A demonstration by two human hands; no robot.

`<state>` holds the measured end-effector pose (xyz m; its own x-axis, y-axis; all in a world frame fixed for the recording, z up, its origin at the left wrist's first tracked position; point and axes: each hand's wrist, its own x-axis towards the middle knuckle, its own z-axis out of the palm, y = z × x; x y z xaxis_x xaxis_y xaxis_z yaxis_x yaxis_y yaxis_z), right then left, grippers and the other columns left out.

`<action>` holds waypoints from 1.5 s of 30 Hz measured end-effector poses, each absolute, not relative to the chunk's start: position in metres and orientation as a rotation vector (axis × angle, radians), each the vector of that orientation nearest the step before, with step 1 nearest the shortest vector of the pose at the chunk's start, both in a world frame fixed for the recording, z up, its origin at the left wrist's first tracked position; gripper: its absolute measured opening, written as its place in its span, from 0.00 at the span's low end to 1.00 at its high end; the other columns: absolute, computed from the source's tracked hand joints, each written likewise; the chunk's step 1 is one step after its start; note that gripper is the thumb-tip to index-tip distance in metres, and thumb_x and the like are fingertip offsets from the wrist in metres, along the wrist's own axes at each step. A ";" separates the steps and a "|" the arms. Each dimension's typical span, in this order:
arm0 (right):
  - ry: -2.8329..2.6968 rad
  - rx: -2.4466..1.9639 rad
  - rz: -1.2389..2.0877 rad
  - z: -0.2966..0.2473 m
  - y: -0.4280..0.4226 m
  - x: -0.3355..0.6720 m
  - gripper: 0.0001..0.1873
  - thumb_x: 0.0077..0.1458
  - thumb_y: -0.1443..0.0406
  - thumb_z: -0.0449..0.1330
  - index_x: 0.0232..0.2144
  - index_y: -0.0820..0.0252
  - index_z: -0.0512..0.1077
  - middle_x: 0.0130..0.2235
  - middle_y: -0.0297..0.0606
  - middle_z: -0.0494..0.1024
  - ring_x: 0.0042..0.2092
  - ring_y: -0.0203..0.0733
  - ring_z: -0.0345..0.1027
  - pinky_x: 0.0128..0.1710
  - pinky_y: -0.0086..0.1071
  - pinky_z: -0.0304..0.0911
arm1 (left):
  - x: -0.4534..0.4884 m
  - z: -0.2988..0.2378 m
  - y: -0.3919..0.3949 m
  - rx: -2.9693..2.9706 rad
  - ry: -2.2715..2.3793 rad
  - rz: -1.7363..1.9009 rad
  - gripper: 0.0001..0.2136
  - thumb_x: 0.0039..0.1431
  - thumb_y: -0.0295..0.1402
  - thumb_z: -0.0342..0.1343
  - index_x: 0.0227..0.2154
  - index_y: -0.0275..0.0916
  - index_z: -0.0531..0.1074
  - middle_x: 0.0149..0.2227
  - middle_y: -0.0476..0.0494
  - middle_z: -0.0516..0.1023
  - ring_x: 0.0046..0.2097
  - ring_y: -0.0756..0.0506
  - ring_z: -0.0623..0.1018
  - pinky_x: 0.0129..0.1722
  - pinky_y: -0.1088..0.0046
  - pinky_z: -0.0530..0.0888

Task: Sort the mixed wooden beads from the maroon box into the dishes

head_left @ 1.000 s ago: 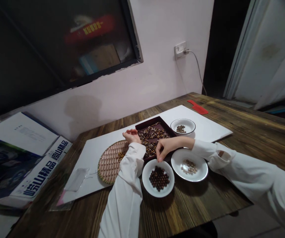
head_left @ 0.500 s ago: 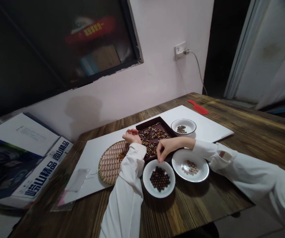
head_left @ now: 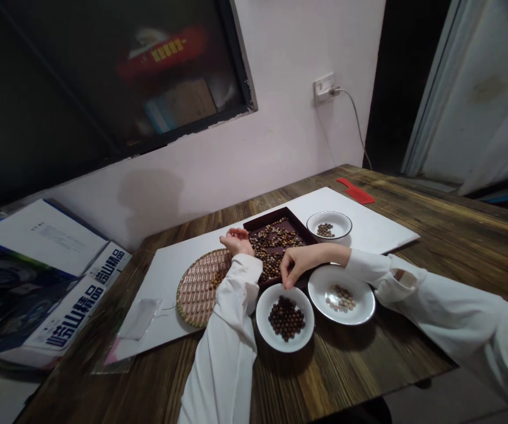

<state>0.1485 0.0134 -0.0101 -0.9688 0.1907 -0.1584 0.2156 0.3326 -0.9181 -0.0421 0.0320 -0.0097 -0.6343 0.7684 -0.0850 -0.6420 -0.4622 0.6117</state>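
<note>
My left hand (head_left: 237, 242) rests palm up at the left edge of the dark red tray (head_left: 300, 219), fingers loosely curled and apart, with nothing visible in it. Mixed brown, tan and dark beads (head_left: 276, 238) lie spread over the tray. My right hand (head_left: 295, 264) is pinched closed above the far rim of a white bowl (head_left: 263, 330); whatever its fingertips hold is too small to make out. Dark red-brown beads (head_left: 286, 319) fill the middle of that bowl. Under my right wrist, a wider white dish (head_left: 320, 297) holds pale beads (head_left: 341, 298).
A round woven basket (head_left: 194, 288) with some yellowish beads is partly behind my left forearm. Another white bowl (head_left: 340, 221) holds greenish-brown beads. A red comb (head_left: 360, 194) lies far right, a clear plastic bag (head_left: 139, 321) left. Boxes (head_left: 59, 235) stand at the left.
The whole view has shifted very slightly. Both hands keep nearly the same pose and place, with the right fingertips still pinched over the bowl rim.
</note>
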 end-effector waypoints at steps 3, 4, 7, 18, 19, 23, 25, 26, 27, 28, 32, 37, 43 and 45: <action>2.550 0.379 -1.760 -0.010 0.013 0.148 0.18 0.42 0.55 0.67 0.32 0.64 0.78 0.33 0.37 0.78 0.35 0.34 0.70 0.40 0.27 0.62 | -0.042 -0.010 0.032 0.289 0.796 2.126 0.20 0.63 0.42 0.28 0.23 0.39 0.57 0.20 0.52 0.58 0.20 0.53 0.62 0.24 0.78 0.60; 2.551 0.371 -1.762 -0.010 0.013 0.148 0.18 0.43 0.55 0.67 0.32 0.64 0.78 0.33 0.37 0.78 0.36 0.34 0.70 0.40 0.27 0.62 | -0.042 -0.010 0.032 0.299 0.805 2.119 0.20 0.63 0.42 0.28 0.23 0.39 0.57 0.20 0.52 0.59 0.20 0.53 0.62 0.24 0.78 0.60; 2.545 0.351 -1.771 -0.011 0.014 0.148 0.18 0.43 0.55 0.67 0.32 0.64 0.78 0.34 0.37 0.79 0.36 0.34 0.70 0.40 0.27 0.62 | -0.041 -0.008 0.032 0.311 0.853 2.083 0.18 0.63 0.39 0.31 0.22 0.39 0.58 0.20 0.52 0.60 0.20 0.54 0.63 0.24 0.78 0.61; 2.547 0.336 -1.801 -0.010 0.013 0.148 0.18 0.43 0.56 0.67 0.32 0.65 0.78 0.32 0.37 0.78 0.34 0.33 0.69 0.39 0.26 0.62 | -0.042 0.005 0.028 0.356 1.026 1.533 0.08 0.58 0.28 0.45 0.25 0.37 0.63 0.23 0.50 0.71 0.25 0.50 0.73 0.31 0.72 0.67; 2.547 0.333 -1.801 -0.010 0.013 0.148 0.18 0.43 0.56 0.67 0.32 0.65 0.78 0.32 0.37 0.78 0.34 0.33 0.69 0.39 0.26 0.62 | -0.044 0.006 0.028 0.350 1.028 1.498 0.07 0.57 0.28 0.45 0.25 0.38 0.64 0.24 0.50 0.72 0.25 0.49 0.73 0.32 0.70 0.68; 2.533 0.320 -1.816 -0.009 0.013 0.148 0.18 0.43 0.56 0.67 0.32 0.65 0.78 0.33 0.37 0.78 0.35 0.33 0.70 0.39 0.26 0.63 | -0.044 0.007 0.027 0.440 1.094 1.462 0.06 0.57 0.29 0.44 0.26 0.38 0.63 0.26 0.49 0.72 0.27 0.49 0.74 0.35 0.69 0.70; 2.536 0.318 -1.814 -0.009 0.013 0.149 0.18 0.43 0.56 0.67 0.32 0.65 0.78 0.34 0.37 0.79 0.35 0.33 0.70 0.39 0.25 0.63 | -0.037 0.003 0.029 0.688 1.270 1.419 0.07 0.58 0.29 0.43 0.27 0.39 0.63 0.28 0.47 0.73 0.30 0.49 0.74 0.38 0.67 0.70; 2.537 0.318 -1.813 -0.009 0.013 0.149 0.18 0.43 0.56 0.67 0.33 0.65 0.78 0.34 0.37 0.79 0.36 0.34 0.70 0.40 0.25 0.63 | -0.032 0.000 0.029 0.850 1.384 1.392 0.07 0.59 0.30 0.42 0.28 0.39 0.63 0.30 0.46 0.73 0.33 0.48 0.74 0.41 0.66 0.70; 2.534 0.318 -1.813 -0.009 0.013 0.148 0.18 0.43 0.56 0.67 0.32 0.65 0.78 0.34 0.37 0.79 0.36 0.34 0.71 0.40 0.25 0.63 | -0.027 -0.004 0.028 1.055 1.524 1.353 0.06 0.59 0.30 0.43 0.28 0.39 0.63 0.32 0.44 0.73 0.36 0.46 0.74 0.44 0.65 0.69; 2.530 0.319 -1.815 -0.009 0.013 0.148 0.18 0.42 0.56 0.67 0.32 0.65 0.78 0.34 0.37 0.79 0.36 0.34 0.71 0.41 0.25 0.62 | -0.022 -0.009 0.027 1.180 1.605 1.323 0.04 0.58 0.30 0.46 0.28 0.40 0.64 0.34 0.42 0.74 0.41 0.44 0.74 0.48 0.62 0.66; 2.528 0.334 -1.811 -0.011 0.014 0.147 0.20 0.41 0.56 0.68 0.32 0.66 0.78 0.34 0.37 0.79 0.36 0.35 0.70 0.40 0.25 0.62 | -0.007 -0.028 0.018 1.988 1.939 0.690 0.08 0.51 0.31 0.56 0.35 0.38 0.68 0.49 0.33 0.70 0.56 0.34 0.64 0.57 0.55 0.56; 2.552 0.335 -1.790 -0.011 0.015 0.146 0.21 0.41 0.56 0.68 0.33 0.68 0.78 0.34 0.39 0.79 0.36 0.36 0.70 0.39 0.26 0.62 | -0.006 -0.032 0.013 2.246 1.988 0.117 0.17 0.60 0.36 0.47 0.50 0.39 0.64 0.55 0.32 0.65 0.56 0.35 0.65 0.55 0.57 0.59; 2.546 0.335 -1.802 -0.011 0.013 0.146 0.21 0.41 0.56 0.68 0.32 0.69 0.78 0.34 0.39 0.79 0.36 0.36 0.70 0.39 0.26 0.62 | -0.006 -0.027 0.014 2.305 1.997 -0.034 0.20 0.61 0.36 0.45 0.54 0.36 0.62 0.56 0.30 0.64 0.56 0.33 0.65 0.54 0.58 0.60; 2.537 0.337 -1.810 -0.011 0.014 0.146 0.20 0.41 0.56 0.68 0.32 0.68 0.78 0.34 0.38 0.79 0.36 0.36 0.70 0.39 0.26 0.62 | -0.005 -0.027 0.014 2.305 1.995 -0.053 0.20 0.61 0.36 0.45 0.54 0.35 0.61 0.56 0.30 0.64 0.56 0.33 0.65 0.54 0.58 0.61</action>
<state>0.1463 0.0138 -0.0110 -0.9769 0.1699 -0.1297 0.1779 0.3102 -0.9339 -0.0053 0.0140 -0.0271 0.1447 0.9857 -0.0867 0.9889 -0.1410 0.0475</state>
